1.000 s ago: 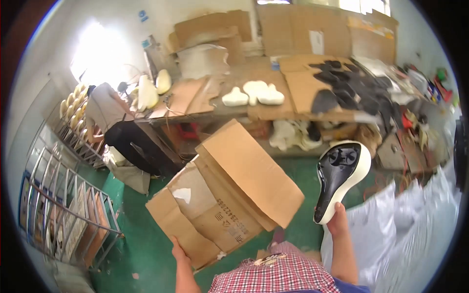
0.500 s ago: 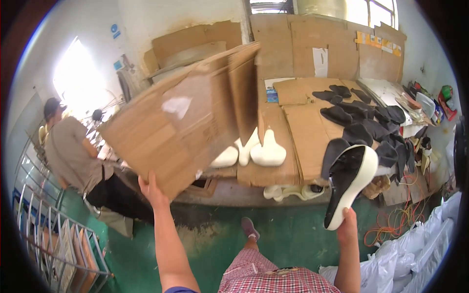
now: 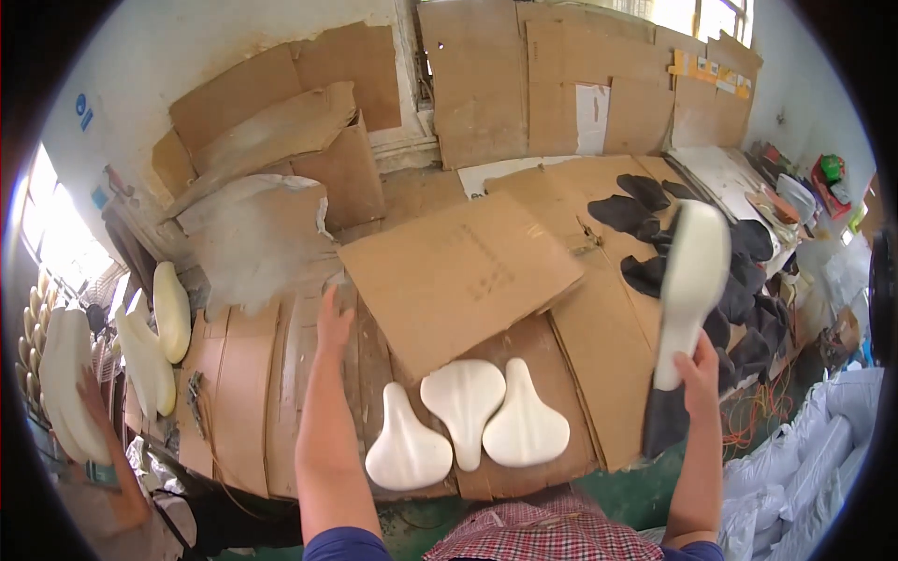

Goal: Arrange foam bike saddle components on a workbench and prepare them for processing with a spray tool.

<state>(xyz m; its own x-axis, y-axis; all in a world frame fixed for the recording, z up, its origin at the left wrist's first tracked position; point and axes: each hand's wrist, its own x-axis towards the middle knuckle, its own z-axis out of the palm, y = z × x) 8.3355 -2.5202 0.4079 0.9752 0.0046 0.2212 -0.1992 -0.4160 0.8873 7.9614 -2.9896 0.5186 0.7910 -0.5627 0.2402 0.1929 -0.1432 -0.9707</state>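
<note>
Three cream, saddle-shaped pieces (image 3: 465, 402) are lying side by side on the cardboard-covered table (image 3: 603, 374). The right hand (image 3: 699, 379) is clamping its fingers on the narrow end of a cream, elongated saddle (image 3: 699, 257) (its wide end pointing up). The left hand (image 3: 335, 324) is hovering, thumb and fingers apart, beside a flattened brown cardboard box (image 3: 454, 280).

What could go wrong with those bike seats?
1. The right hand holds one bike seat only by its narrow end, with the wide end up, so it might tip or slip.
2. Three white seats lie close to the front edge of the table, so a bump might knock one off.
3. The folded cardboard lies just behind the middle white seat and might push it if it slid forward.
</note>
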